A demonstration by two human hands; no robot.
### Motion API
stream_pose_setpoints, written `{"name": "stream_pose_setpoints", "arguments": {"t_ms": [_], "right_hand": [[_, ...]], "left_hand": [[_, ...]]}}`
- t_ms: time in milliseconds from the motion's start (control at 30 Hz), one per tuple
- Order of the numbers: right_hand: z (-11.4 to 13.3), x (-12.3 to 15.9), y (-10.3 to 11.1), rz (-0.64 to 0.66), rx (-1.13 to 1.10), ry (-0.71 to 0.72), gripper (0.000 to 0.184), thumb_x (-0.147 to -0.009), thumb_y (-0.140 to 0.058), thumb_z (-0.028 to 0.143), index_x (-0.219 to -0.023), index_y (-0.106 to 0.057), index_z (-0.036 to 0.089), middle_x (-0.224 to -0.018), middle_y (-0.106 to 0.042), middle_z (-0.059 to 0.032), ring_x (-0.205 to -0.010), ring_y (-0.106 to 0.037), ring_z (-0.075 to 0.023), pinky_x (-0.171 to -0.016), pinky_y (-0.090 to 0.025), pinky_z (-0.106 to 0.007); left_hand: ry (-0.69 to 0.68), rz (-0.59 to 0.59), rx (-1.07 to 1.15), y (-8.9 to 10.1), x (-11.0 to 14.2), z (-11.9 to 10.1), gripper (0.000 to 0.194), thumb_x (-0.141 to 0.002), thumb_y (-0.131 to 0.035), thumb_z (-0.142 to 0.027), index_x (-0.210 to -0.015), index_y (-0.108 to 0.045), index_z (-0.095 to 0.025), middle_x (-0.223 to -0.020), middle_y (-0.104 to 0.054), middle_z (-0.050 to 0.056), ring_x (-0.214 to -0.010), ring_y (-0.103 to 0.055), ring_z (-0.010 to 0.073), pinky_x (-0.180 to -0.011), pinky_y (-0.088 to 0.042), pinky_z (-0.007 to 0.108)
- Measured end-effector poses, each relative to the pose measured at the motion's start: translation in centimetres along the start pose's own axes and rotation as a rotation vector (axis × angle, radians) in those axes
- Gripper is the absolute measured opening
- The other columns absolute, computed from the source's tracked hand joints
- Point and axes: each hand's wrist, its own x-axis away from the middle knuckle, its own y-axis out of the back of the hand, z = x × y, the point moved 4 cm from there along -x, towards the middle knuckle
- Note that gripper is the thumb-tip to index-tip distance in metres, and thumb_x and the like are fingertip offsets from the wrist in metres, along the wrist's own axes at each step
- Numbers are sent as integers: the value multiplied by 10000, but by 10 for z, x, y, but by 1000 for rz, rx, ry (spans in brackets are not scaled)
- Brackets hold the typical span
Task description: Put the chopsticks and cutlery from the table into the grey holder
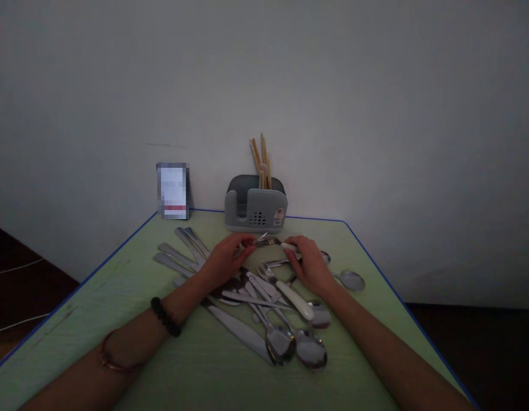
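1. At eleven o'clock from the heap, twelve being the wall side, we see a phone-like screen (173,191) leaning on the wall, its display blurred out.
2. At ten o'clock, metal handles (175,253) fan out over the green table (131,302), near our left forearm.
3. Our left hand (230,257) is above the heap at eleven o'clock, thumb and fingertips apparently pinching the metal end of a white-handled utensil. A light pinch should serve us best, clear of any points; we cannot tell whether that end has tines.
4. At twelve o'clock stands a grey holder (266,206) with wooden sticks (264,160) upright in its right side.
5. The white-handled utensil (268,242) spans both hands at about half past twelve, just in front of the holder.
6. At four to five o'clock lie a white-handled fork (296,299) and spoons (311,348).
7. Our right hand (309,261), at two o'clock, is closed on the utensil's handle; we would let it carry the weight and keep the wrist above the loose pieces.
8. At three o'clock rests another spoon (352,280).
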Motion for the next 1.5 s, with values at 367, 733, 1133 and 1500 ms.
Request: {"name": "stream_pose_setpoints", "arguments": {"t_ms": [367,733,1133,1500], "right_hand": [[-10,0,6,-205,-143,-116,248,-921,-372,284,-1055,-559,191,-920,-526,-79,-878,-517,-199,-773,-452,-351],[-8,1,9,-276,-350,-238,153,-861,-516,310,-906,-608,197,-778,-572,-30,-723,-553,-156,-679,-465,-307],[-13,-4,2,-67,-857,-577,325,-738,-636,469,-841,-594,163,-717,-710,-64,-586,-649,-169,-581,-541,-300],[32,-36,28,22,-669,-364,208,-812,-568,385,-840,-601,181,-710,-692,-33,-580,-639,-146,-551,-521,-259]], "left_hand": [[-100,29,-29,0,0,-2,153,-886,-494,-266,-884,-614,-171,-867,-641,50,-831,-590,153,-776,-470,280],[-66,99,-49,-4,-1,0,164,-886,-489,-271,-911,-629,-190,-927,-652,50,-898,-595,168,-845,-467,315],[-55,173,-71,-8,2,3,409,-866,-526,-293,-1264,-481,-212,-1065,-636,61,-1030,-548,197,-948,-420,359],[-23,20,-79,-4,-1,-1,176,-856,-523,-258,-998,-577,-169,-943,-633,73,-899,-564,200,-831,-452,353]]}}
